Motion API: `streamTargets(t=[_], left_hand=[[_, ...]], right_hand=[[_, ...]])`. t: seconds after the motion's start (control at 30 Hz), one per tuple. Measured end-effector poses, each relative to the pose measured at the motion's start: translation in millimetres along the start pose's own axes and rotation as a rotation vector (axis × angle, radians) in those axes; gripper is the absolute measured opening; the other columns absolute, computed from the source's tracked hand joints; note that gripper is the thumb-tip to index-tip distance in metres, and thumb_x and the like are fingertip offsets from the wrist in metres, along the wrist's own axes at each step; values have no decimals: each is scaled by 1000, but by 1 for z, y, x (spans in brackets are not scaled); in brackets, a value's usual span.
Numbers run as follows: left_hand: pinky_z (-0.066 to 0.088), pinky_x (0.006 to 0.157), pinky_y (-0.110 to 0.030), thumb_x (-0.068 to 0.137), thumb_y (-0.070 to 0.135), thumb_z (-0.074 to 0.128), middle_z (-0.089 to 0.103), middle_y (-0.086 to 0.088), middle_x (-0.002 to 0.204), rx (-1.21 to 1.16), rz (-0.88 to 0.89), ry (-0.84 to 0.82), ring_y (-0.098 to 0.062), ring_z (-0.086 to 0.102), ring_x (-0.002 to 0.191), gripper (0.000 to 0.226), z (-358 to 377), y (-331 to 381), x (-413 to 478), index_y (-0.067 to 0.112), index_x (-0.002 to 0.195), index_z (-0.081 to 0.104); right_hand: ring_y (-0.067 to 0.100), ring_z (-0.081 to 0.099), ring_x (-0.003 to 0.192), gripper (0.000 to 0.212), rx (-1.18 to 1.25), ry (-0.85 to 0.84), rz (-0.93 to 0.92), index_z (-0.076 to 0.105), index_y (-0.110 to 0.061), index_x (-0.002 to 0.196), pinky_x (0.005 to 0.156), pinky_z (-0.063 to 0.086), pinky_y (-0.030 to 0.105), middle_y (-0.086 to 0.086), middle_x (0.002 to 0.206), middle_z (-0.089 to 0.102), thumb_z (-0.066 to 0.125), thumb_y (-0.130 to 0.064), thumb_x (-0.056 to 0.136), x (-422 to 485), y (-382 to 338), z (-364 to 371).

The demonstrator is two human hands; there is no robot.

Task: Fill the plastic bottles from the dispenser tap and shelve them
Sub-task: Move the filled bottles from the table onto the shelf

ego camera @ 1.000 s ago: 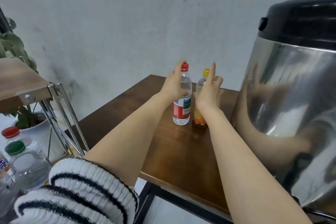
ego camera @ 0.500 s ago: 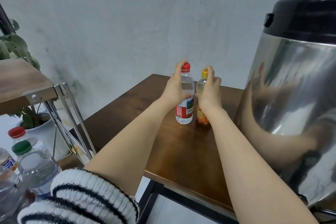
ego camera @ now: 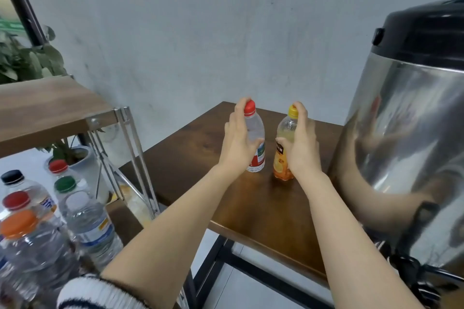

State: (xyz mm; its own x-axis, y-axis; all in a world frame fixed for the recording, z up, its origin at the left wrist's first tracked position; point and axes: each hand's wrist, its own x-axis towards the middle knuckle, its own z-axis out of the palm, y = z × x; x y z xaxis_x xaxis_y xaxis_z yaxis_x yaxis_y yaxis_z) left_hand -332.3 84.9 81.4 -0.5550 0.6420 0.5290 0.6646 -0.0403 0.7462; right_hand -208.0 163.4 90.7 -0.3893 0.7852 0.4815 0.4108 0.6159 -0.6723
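Observation:
Two small plastic bottles stand upright on the brown table [ego camera: 190, 158]. My left hand [ego camera: 236, 143] is wrapped around the clear bottle with a red cap [ego camera: 253, 133]. My right hand [ego camera: 301, 145] is wrapped around the bottle with a yellow cap and an orange label [ego camera: 282, 158]. The two bottles are a little apart from each other. To the right stands the steel dispenser [ego camera: 406, 148] with a black lid; its black tap [ego camera: 411, 273] sits low at the table's front right edge.
A wooden shelf unit [ego camera: 50, 110] with a metal frame stands at the left. Several capped plastic bottles [ego camera: 82, 213] crowd its lower level. A potted plant [ego camera: 80, 160] sits behind the frame. A grey wall runs along the back.
Both hands have closed around the bottles, and the two bottles now stand further apart. The camera has tilted down, showing more of the bottles on the lower shelf.

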Motion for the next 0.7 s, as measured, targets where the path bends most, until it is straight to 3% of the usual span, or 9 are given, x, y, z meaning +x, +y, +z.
streamTargets(t=[0.27, 0.57, 0.7], left_hand=[[44, 107, -47, 82, 15, 81, 38, 10, 148, 90, -43, 75, -16, 40, 136, 99, -61, 21, -71, 54, 142, 13], [48, 105, -44, 77, 11, 83, 43, 12, 144, 110, -60, 138, -10, 46, 130, 103, -145, 31, -160, 52, 145, 18], [45, 105, -36, 77, 9, 83, 41, 20, 141, 156, -66, 193, -5, 44, 129, 100, -177, 24, -198, 51, 144, 21]], right_hand=[[28, 51, 126, 86, 39, -68, -44, 20, -42, 147, 98, 51, 48, 4, 145, 40, 74, -18, 86, -50, -37, -1], [24, 52, 122, 89, 150, -221, -175, 23, -42, 147, 98, 50, 48, 3, 138, 45, 77, -14, 82, -121, -88, -8], [16, 51, 118, 89, 207, -305, -209, 23, -47, 145, 95, 50, 43, -3, 134, 46, 78, -15, 81, -148, -109, -2]])
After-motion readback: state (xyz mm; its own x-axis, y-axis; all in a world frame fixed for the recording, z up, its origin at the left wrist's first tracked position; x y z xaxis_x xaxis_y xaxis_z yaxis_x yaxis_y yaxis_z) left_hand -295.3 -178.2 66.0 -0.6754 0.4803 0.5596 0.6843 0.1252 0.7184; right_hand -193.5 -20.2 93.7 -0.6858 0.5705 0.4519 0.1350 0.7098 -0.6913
